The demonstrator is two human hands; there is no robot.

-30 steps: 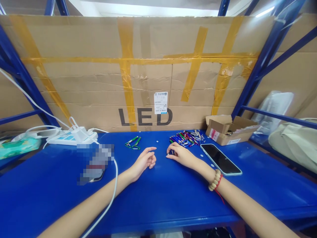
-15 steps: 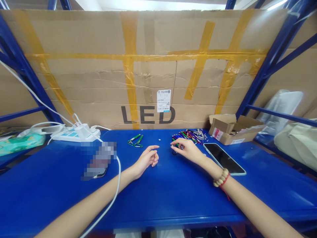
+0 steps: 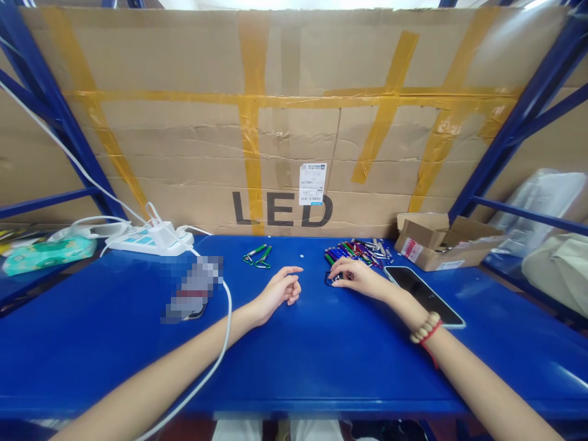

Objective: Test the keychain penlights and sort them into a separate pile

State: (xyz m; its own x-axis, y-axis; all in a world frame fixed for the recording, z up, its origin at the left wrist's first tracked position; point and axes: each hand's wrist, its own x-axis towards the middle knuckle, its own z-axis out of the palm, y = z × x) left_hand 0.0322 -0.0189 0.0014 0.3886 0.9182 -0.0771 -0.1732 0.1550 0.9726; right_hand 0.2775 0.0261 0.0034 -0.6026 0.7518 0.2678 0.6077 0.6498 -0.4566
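My right hand is at the near edge of a pile of coloured carabiners. Its thumb and fingers close on a dark carabiner, partly hidden beneath them. Blue, green, red and silver pieces lie heaped behind the hand. My left hand hovers over or rests on the blue table, index finger stretched out and the others loosely curled, with nothing visible in it. Beyond it lie two green carabiners, side by side and not touched.
A phone lies beside my right forearm. An opened cardboard box stands behind it. On the left are a white power strip, a cable crossing over my left forearm, and a blurred-out item. A large cardboard sheet backs the table.
My right hand's fingers have come down and closed on the dark carabiner. The left hand keeps much the same pose. The view has shifted slightly, moving the scene right.
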